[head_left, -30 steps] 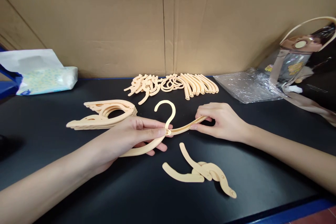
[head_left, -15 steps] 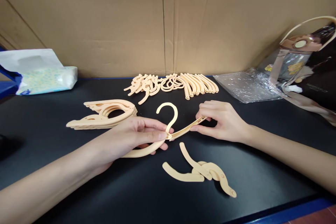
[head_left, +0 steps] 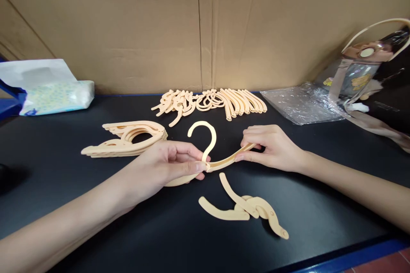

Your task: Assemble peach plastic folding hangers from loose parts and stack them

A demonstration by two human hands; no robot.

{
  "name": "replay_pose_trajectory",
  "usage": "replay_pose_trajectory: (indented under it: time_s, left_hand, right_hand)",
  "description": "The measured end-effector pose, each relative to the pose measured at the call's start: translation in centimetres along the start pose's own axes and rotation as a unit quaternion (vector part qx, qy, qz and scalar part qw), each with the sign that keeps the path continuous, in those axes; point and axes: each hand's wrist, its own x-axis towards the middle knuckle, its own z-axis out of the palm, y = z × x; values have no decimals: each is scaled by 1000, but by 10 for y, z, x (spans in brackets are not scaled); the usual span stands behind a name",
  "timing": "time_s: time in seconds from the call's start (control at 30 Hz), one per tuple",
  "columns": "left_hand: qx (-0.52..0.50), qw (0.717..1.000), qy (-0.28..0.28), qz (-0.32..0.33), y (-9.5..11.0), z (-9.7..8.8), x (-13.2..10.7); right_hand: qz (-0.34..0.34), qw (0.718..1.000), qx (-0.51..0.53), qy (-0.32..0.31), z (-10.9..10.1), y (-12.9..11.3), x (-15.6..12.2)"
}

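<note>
I hold a cream plastic folding hanger (head_left: pixel 221 162) just above the black table (head_left: pixel 64 204). My left hand (head_left: pixel 163 166) is closed around its left arm and pinches the joint under the hook. The tip of its right arm is pinched by my right hand (head_left: pixel 272 147). The hook stands upright between my hands. A folded hanger (head_left: pixel 250 211) of the same kind lies on the table just in front of them.
A stack of folded hangers (head_left: pixel 128 138) lies left of my hands. A row of loose hanger parts (head_left: pixel 208 102) sits at the back by the cardboard wall. A clear plastic bag (head_left: pixel 301 104), a transparent handbag (head_left: pixel 368 72) and a tissue pack (head_left: pixel 54 94) are at the edges.
My left hand has closed further over the left arm, hiding more of it. The hook has shifted slightly and the right arm lies a little lower.
</note>
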Motion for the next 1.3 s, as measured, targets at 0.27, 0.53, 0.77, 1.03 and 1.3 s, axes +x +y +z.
replay_pose_trajectory:
  time_s: [0.27, 0.53, 0.77, 1.03, 1.3]
  left_hand:
    - [23, 998, 43, 29, -3, 1, 1]
    - [48, 994, 89, 48, -5, 2, 3]
    - [30, 990, 118, 66, -9, 6, 4]
    - [58, 973, 185, 127, -14, 11, 5]
    - [238, 935, 205, 163, -17, 11, 2]
  right_hand:
    - [36, 999, 38, -12, -2, 0, 1]
    - [98, 993, 57, -39, -2, 2, 1]
    - [181, 977, 102, -47, -2, 1, 1]
    - [305, 931, 199, -10, 1, 2, 6]
    - [314, 935, 162, 36, -33, 23, 5]
